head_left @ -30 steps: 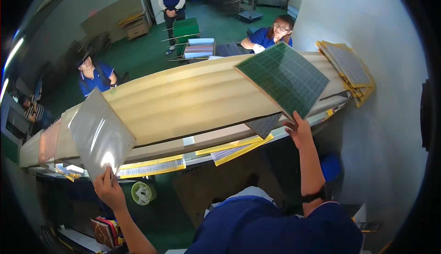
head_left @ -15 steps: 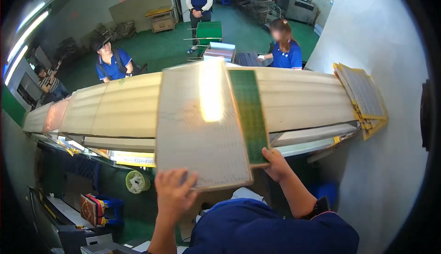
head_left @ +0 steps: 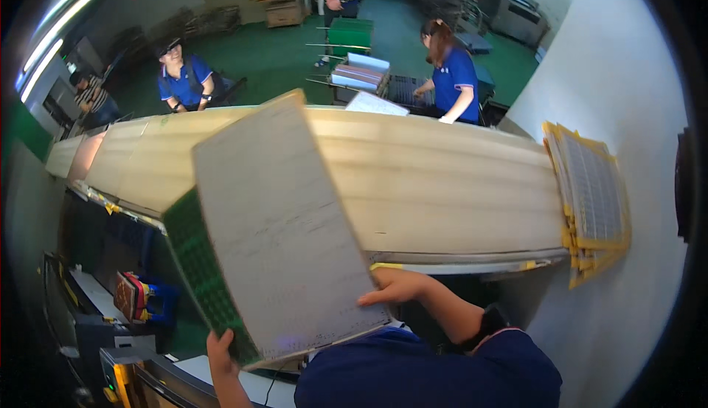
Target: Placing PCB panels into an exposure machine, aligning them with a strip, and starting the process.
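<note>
Over the near side of the counter [head_left: 457,187], my left hand [head_left: 222,354] pinches the green panel [head_left: 199,260]; my right hand [head_left: 402,288] pinches the overlapping grey panel [head_left: 273,187], thumb on face. Both are lifted, neither set down.

Pale wall [head_left: 605,61], green floor [head_left: 273,61] — lit tubes [head_left: 60,30]

On my feed I make out a pale grey board [head_left: 276,216], flecked with small dark marks, and a deep green panel [head_left: 198,251] mottled with brighter green patches. I see a cream tabletop [head_left: 442,187], a coppery pink sheet [head_left: 86,155], yellow-edged frames [head_left: 594,183] with grey gridding, a green floor [head_left: 265,61], a navy shirt [head_left: 435,375] and a top [head_left: 93,97] striped dark and pale
</note>
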The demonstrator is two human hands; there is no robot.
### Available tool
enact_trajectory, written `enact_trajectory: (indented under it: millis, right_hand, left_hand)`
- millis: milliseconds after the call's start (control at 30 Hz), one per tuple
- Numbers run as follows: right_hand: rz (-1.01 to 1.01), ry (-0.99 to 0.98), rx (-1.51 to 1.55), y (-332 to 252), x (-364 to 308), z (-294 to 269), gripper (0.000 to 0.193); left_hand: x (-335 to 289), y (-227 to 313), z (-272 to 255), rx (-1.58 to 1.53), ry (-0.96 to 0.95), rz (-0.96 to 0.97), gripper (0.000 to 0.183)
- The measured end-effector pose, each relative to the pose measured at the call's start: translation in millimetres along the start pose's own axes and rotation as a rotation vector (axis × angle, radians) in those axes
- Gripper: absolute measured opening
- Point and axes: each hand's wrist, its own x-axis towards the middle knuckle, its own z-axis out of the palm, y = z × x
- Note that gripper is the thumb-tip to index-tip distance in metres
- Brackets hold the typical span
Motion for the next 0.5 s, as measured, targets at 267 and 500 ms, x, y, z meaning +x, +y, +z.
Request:
enact_trajectory:
  millis: [267,500]
  right_hand:
    - [-0.236,-0.515,-0.112,-44.2,165.3,93.7,0.047]
    - [-0.058,-0.789,-0.01,-46.5,268.6,320.4,0.037]
  left_hand:
    - [-176.0,-145.7,-121.7,-0.234,0.648,0.289,0.044]
    - [-366.3,-261.5,-133.3,-0.667,1.522,0.418,0.042]
